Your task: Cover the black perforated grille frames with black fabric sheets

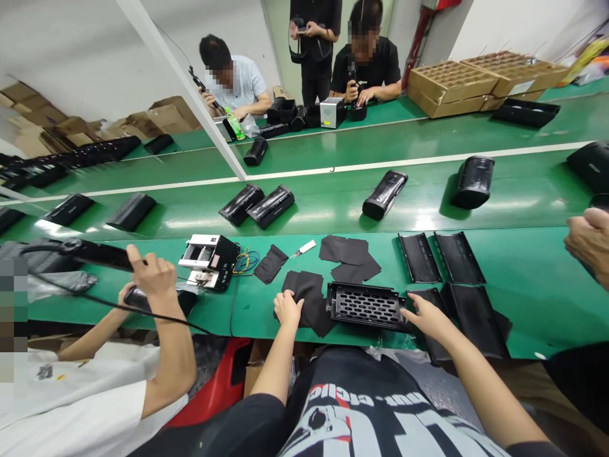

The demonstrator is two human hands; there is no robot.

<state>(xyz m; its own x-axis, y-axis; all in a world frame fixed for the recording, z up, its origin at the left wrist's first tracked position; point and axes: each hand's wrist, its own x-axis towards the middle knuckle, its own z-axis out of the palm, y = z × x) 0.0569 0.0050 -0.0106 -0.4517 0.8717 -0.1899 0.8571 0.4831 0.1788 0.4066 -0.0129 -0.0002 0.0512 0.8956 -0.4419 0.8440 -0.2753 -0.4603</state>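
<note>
My left hand lies on a stack of thin black sheets, fingers apart over the stack's left part. Just to its right is a black plastic housing with a slotted grille facing up. My right hand is at the housing's right end, thumb and forefinger spread; whether they touch it is hard to tell. Beyond the housing lie more black sheets. Curved black shell pieces rest on the green bench to the right, several of them side by side, some partly behind my right arm.
On my left a co-worker's hand holds a corded electric screwdriver beside a white-and-black device. Another person's hand reaches in at right. Black housings stand along the green belt. Cardboard trays sit across it.
</note>
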